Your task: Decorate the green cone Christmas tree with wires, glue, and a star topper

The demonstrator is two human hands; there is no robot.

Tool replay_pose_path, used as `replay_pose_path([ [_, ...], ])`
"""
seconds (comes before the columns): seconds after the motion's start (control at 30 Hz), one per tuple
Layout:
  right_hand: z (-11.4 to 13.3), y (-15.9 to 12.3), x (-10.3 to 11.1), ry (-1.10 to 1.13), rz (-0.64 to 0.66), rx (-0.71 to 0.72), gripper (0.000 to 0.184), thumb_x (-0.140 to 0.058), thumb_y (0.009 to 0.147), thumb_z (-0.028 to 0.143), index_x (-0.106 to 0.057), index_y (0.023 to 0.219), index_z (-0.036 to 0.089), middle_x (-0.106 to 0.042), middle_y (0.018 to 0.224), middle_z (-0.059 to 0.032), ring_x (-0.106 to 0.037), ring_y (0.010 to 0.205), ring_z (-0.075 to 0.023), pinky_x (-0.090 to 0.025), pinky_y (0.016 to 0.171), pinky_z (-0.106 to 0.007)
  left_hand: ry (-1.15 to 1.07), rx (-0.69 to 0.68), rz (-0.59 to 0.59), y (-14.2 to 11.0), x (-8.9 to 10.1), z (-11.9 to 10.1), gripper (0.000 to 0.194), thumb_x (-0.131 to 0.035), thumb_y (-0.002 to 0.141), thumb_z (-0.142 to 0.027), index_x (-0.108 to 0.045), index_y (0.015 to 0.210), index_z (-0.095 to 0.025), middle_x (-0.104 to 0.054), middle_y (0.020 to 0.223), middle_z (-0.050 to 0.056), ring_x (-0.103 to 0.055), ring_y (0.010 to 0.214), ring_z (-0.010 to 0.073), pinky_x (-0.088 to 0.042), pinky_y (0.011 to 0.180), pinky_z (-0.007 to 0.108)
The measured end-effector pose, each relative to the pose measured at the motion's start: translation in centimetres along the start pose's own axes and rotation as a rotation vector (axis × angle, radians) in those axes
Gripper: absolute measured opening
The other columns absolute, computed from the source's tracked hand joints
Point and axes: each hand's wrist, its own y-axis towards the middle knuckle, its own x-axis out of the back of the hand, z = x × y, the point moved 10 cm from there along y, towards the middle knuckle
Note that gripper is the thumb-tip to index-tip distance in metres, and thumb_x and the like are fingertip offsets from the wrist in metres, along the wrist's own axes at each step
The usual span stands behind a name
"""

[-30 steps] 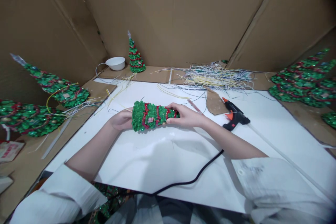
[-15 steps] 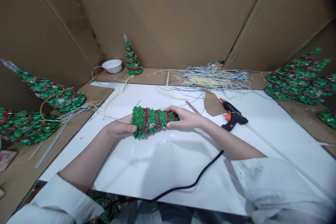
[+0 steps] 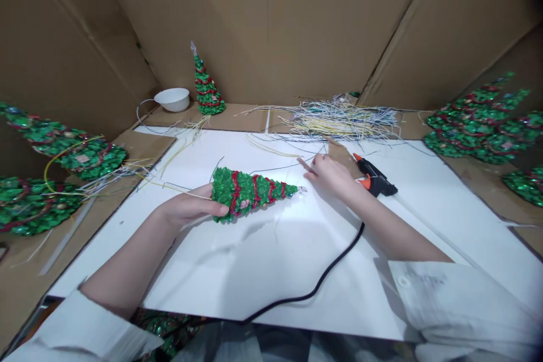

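Observation:
In the head view my left hand (image 3: 193, 205) grips the wide base end of a small green Christmas tree (image 3: 250, 194) with red garlands. The tree lies on its side above the white board, its clear tip pointing right. Thin wires come out near its base. My right hand (image 3: 328, 175) is off the tree, with its fingers closed on a thin pinkish stick (image 3: 304, 164), whose far end juts out to the left. Just right of this hand lies a black and orange glue gun (image 3: 379, 178), and a piece of brown cardboard (image 3: 341, 156) is partly hidden behind the hand.
A bundle of loose wires (image 3: 343, 120) lies at the back. A white bowl (image 3: 173, 100) and a standing tree (image 3: 207, 93) are at the back left. More trees line the left (image 3: 80, 153) and right (image 3: 475, 124) sides. A black cord (image 3: 314, 293) crosses the white board (image 3: 263, 271).
My right hand has let go of the tree's narrow end, moved right and taken hold of the pinkish stick. The left hand still holds the tree, whose tip now shows.

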Motion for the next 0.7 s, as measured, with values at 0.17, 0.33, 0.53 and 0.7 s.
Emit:
replay_pose_path([
  [0.17,-0.1,0.8,-0.7,0.042,-0.012,0.009,0.014,-0.054,0.085,0.026,-0.062,0.08,0.016,-0.066,0.078,-0.0169,-0.065,0.078,-0.028,-0.047,0.066,-0.036,0.104,0.027,-0.17,0.0,0.7,0.7,0.053,-0.079,0.061,-0.033,-0.065,0.11,-0.02,-0.07,0.106,0.008,-0.063,0.093,0.0245,-0.048,0.076,0.029],
  [0.33,1.1,-0.6,3.4,0.196,-0.109,0.034,0.001,-0.056,0.077,0.017,-0.056,0.078,0.018,-0.065,0.078,-0.0113,-0.064,0.076,-0.0257,-0.048,0.067,-0.036,0.145,0.058,-0.293,-0.3,1.2,1.2,0.04,-0.079,0.06,-0.03,-0.065,0.096,-0.02,-0.068,0.092,0.004,-0.059,0.084,0.0203,-0.045,0.072,0.028],
  [0.53,4.1,-5.9,7.0,0.957,-0.245,0.156,0.012,-0.059,0.078,0.027,-0.047,0.078,0.022,-0.057,0.073,0.0002,-0.062,0.068,-0.0152,-0.049,0.057,-0.026,0.135,0.058,-0.343,-0.6,1.1,1.2,0.042,-0.079,0.057,-0.029,-0.065,0.096,-0.02,-0.068,0.091,0.003,-0.059,0.085,0.0204,-0.045,0.071,0.027],
  [0.7,4.3,-7.5,4.7,1.123,-0.305,0.139,0.011,-0.06,0.08,0.029,-0.051,0.082,0.023,-0.06,0.078,0.0005,-0.064,0.075,-0.0146,-0.054,0.064,-0.026,0.132,0.02,-0.315,-0.2,0.3,1.0,0.051,-0.079,0.063,-0.036,-0.064,0.11,-0.022,-0.07,0.106,0.004,-0.06,0.104,0.025,-0.046,0.087,0.031],
])
